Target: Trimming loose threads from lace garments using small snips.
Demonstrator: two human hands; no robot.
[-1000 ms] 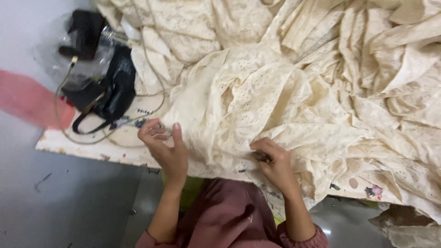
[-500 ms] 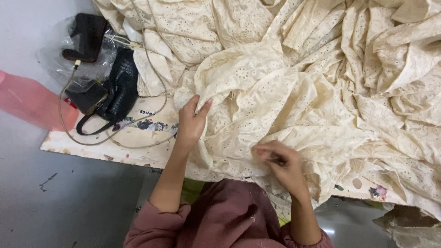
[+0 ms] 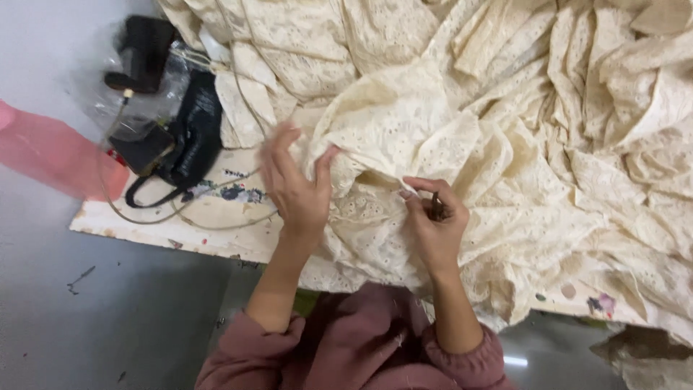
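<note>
A big heap of cream eyelet lace fabric [image 3: 462,123] covers most of the table. My left hand [image 3: 292,184] is raised at the heap's left edge, fingers spread, thumb touching a fold of the lace. My right hand [image 3: 432,220] is curled over the fabric near the table's front edge, pinching a fold and holding a small dark tool [image 3: 437,209], which looks like thread snips. Both forearms come out of dusty-pink sleeves [image 3: 346,354] at the bottom of the view.
A black bag [image 3: 189,137] with a strap lies at the table's left end, with a clear plastic bag [image 3: 137,101], another black object [image 3: 143,52] and a thin cable [image 3: 144,213]. The table's front edge [image 3: 166,235] is paint-stained. A grey floor and a pink patch [image 3: 50,152] lie to the left.
My left hand rose from the table's front edge up to the fabric's left side and opened out. My right hand shifted up and gathered a fold. The view moved closer.
</note>
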